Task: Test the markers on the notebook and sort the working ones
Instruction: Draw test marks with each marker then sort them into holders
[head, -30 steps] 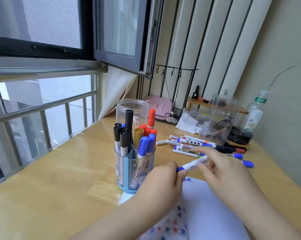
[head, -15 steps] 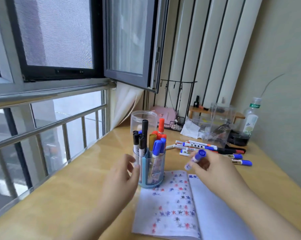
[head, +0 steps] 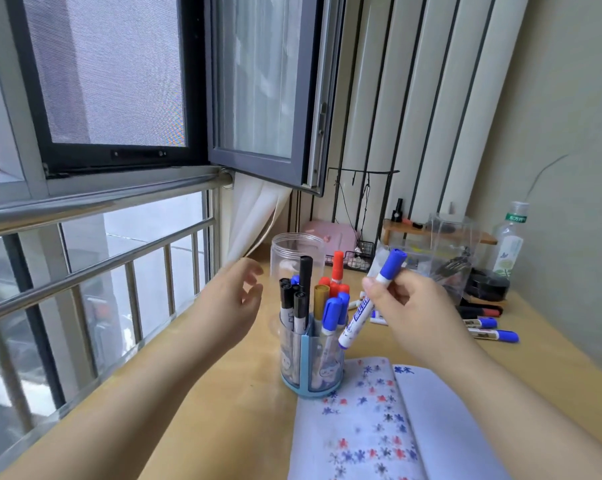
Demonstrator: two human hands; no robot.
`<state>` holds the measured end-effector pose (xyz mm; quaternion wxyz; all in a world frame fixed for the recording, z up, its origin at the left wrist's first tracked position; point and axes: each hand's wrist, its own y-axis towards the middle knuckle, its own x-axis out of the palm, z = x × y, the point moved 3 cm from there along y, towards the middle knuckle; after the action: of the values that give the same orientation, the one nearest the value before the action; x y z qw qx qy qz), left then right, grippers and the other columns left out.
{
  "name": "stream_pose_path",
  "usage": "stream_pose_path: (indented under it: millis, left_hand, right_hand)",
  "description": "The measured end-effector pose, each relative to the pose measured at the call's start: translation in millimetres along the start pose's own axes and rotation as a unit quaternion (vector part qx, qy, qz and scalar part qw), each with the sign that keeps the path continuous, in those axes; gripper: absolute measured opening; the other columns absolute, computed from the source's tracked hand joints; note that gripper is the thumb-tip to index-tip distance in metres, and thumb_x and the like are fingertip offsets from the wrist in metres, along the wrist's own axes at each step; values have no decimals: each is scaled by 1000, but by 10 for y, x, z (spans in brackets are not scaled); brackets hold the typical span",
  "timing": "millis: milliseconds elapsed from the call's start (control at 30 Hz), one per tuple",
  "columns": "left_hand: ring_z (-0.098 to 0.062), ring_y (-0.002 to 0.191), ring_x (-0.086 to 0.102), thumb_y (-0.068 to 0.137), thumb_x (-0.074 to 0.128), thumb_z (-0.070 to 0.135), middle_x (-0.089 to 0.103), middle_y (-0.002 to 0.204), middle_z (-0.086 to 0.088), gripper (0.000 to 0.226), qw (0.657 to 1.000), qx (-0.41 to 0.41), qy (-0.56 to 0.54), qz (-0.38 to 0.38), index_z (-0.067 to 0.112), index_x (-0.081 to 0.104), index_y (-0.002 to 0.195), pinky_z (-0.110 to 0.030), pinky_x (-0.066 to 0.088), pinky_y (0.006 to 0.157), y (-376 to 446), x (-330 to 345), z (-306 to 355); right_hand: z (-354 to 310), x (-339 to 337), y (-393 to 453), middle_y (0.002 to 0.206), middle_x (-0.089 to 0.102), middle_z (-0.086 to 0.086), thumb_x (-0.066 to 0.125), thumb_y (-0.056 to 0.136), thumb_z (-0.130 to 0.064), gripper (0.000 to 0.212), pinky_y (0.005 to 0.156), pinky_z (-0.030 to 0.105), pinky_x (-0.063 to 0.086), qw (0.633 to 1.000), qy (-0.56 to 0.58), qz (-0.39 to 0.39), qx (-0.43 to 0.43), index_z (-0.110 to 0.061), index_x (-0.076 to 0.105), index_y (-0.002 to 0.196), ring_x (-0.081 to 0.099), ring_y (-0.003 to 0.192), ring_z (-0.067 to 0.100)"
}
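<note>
- Since the earlier frame, the right hand (head: pixel 408 303) has lifted the blue-capped marker (head: pixel 371 301) higher, so it now stands tilted, cap up, just beside the pen holder (head: pixel 311 362); the left hand (head: pixel 228 308) has risen too.
- Right fingers (head: pixel 374 285) are curled around the marker's white body, just under the cap; its lower end hangs above the holder's right edge.
- Left fingers (head: pixel 252 271) are relaxed and apart, holding nothing, in the air left of the holder.
- Inside the holder stand black, gold, red and blue markers, caps up.
- An open notebook (head: pixel 379 424) lies on the counter (head: pixel 223 410) in front of the holder, with red, blue and black star marks on the left page.
- More markers (head: pixel 493 336) lie on the counter behind the right hand.
- One clear jar (head: pixel 294 247) stands behind the holder.
</note>
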<state>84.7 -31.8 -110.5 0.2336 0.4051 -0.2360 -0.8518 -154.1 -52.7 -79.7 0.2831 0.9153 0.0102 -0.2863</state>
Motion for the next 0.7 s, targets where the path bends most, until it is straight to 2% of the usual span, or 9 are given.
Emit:
stream_pose_path:
  millis: [133,233,300,333,433,467,533,600,700]
  left_hand:
    - [-11,111,51,80,37,-9,47,131,8,65,987,-48,-36,-149,24,37,136,-20,43,83,22,245,-102]
    - [-7,116,50,77,42,0,52,127,10,67,947,-109,-180,-241,38,36,132,-29,50,84,-217,525,-93]
    - [-4,109,52,78,46,5,54,118,13,57,946,-105,-213,-222,50,40,111,-27,50,74,-327,595,-67]
    - [-3,107,52,79,47,4,52,118,13,55,949,-103,-220,-202,50,40,106,-24,49,71,-361,598,-69]
    - [-3,98,52,81,47,3,44,117,12,56,961,-97,-201,-163,46,32,114,-19,48,67,-511,560,-50]
    - [-1,92,52,81,47,4,45,112,14,54,968,-91,-182,-149,45,32,113,-18,47,65,-581,533,-21]
    - [1,82,50,81,47,4,47,99,16,45,980,-59,-154,-113,43,37,100,-14,43,64,-707,461,75]
    - [4,84,47,80,48,4,45,97,17,41,987,-25,-134,-80,42,38,93,-13,40,68,-759,417,125]
    - [4,90,45,81,48,5,37,110,15,42,993,-19,-91,-73,35,38,108,-14,39,69,-735,415,92]
  right_hand:
    - [-18,92,-91,57,49,0,60,87,-37,28,54,23,36,999,7,-32,-17,-14,63,72,39,52,5]
    - [68,119,-157,53,43,-11,59,87,-37,29,51,19,32,999,9,-34,-5,-11,66,76,38,50,4]
    - [98,89,-190,56,46,-5,58,86,-40,31,52,19,33,999,23,-25,1,-11,65,76,38,52,4]
    - [113,71,-201,60,51,6,58,84,-42,33,52,20,34,999,33,-20,3,-11,65,75,40,54,6]
    - [139,32,-253,78,63,21,54,77,-53,40,60,32,43,998,52,-17,12,-14,66,75,53,63,27]
    - [147,28,-271,80,64,21,54,78,-51,36,61,34,44,998,57,-16,20,-18,67,75,55,67,29]
    - [157,22,-303,75,61,21,58,84,-41,20,57,30,40,997,67,-10,27,-26,67,73,50,62,20]
    - [179,12,-326,68,56,19,59,87,-36,19,53,22,35,997,71,-3,25,-25,66,72,44,57,10]
    - [180,-8,-353,62,60,-1,60,88,-32,18,54,12,38,995,89,18,30,-22,65,73,50,54,2]
